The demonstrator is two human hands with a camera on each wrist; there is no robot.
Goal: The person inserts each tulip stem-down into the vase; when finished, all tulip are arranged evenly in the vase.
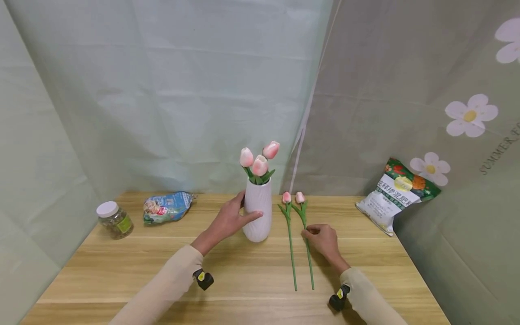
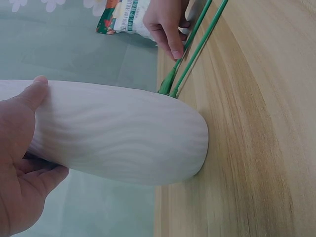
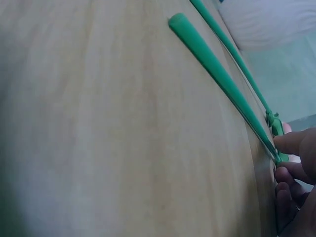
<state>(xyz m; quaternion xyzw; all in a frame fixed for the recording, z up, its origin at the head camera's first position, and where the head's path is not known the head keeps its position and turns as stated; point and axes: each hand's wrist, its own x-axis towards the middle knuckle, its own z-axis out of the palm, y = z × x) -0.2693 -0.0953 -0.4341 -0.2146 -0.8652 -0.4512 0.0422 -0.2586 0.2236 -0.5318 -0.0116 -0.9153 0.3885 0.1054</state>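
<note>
A white ribbed vase (image 1: 260, 203) stands upright on the wooden table, with three pink tulips (image 1: 260, 166) in its mouth. My left hand (image 1: 230, 220) grips its left side, thumb across the front and fingers partly hidden behind. Right of the vase, two tulips with green stems lie side by side. The fingers of my right hand (image 1: 323, 240) pinch the stem of the right-hand tulip (image 1: 302, 213) below its leaves; the stem (image 3: 217, 74) lies close along the wood. Beside it, nearer the vase, lies the other tulip (image 1: 290, 239), untouched.
At the table's left (image 1: 122, 280) stands a jar with a white lid (image 1: 115, 220). A blue packet (image 1: 167, 207) lies near the back edge. To the far right a green and white bag (image 1: 392, 196) leans against the cloth wall (image 1: 447, 234).
</note>
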